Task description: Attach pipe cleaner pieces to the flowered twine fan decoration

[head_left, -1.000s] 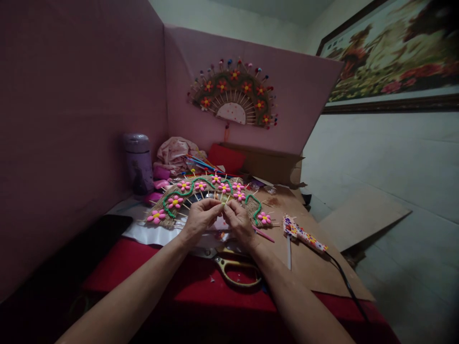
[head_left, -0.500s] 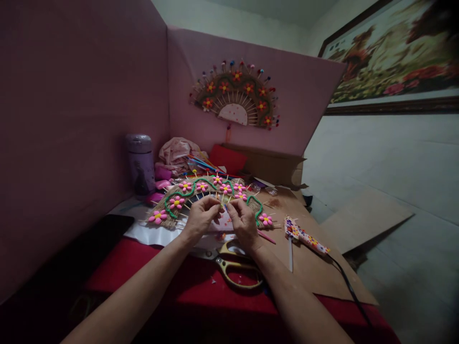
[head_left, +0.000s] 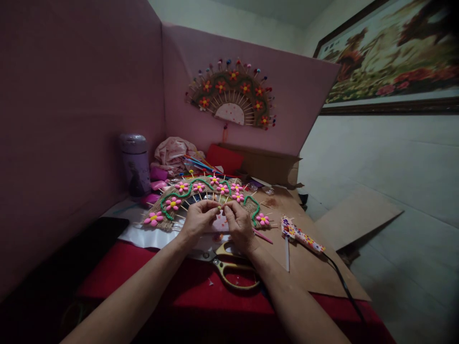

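My left hand [head_left: 200,220] and my right hand [head_left: 237,223] meet fingertip to fingertip, both pinched around a tiny yellowish-green piece [head_left: 219,208] too small to name. Behind and beneath them lies a fan-shaped craft [head_left: 153,220] of twine and thin sticks, decorated with pink flowers and a wavy green cord. A few of its sticks carry small coloured tips along the top edge. My hands cover part of its middle and its pale lower panel. Just below my right hand rest large scissors [head_left: 238,279] with gold handles, their blades pointing left.
A flower-patterned glue gun [head_left: 301,234] with a black cable lies on cardboard [head_left: 322,277] at right. A purple bottle [head_left: 135,165] stands at left. Behind are bunched pink cloth [head_left: 175,153] and coloured sticks. A finished-looking fan [head_left: 234,91] hangs on the pink board [head_left: 287,81].
The fingertips of both hands have come closer together over the small piece, and the right fingers have curled inward. The whole view has shifted slightly; the fan, scissors and glue gun stay put.
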A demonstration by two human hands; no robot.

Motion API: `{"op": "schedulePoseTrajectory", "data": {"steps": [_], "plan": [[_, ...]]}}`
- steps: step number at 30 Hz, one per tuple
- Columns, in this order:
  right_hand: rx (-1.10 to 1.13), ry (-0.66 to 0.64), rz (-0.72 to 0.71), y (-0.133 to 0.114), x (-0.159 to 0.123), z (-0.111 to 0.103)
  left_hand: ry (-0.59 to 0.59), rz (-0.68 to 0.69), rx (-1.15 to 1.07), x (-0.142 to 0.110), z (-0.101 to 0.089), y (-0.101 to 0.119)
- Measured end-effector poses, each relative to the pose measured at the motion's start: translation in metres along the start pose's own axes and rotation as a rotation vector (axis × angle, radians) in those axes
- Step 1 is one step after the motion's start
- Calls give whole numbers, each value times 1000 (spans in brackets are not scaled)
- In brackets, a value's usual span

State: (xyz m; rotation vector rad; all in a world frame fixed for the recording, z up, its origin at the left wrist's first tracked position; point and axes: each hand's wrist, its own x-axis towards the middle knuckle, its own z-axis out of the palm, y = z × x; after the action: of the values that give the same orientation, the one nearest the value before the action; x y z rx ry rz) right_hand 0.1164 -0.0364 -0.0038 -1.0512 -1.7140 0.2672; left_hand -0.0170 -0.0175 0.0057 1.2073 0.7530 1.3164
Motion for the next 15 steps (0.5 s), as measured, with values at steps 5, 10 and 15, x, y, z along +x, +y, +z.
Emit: {"op": "schedulePoseTrajectory", "data": {"steps": [5, 10, 15], "plan": [[-27, -30, 10, 1, 0, 1, 11, 63, 112, -2, 1, 0], [-67, -76, -106, 4, 1, 0, 25, 238, 316, -3, -1, -6], [-124, -104, -147, 9, 1, 0, 49, 229, 434, -1, -4, -10]]}}
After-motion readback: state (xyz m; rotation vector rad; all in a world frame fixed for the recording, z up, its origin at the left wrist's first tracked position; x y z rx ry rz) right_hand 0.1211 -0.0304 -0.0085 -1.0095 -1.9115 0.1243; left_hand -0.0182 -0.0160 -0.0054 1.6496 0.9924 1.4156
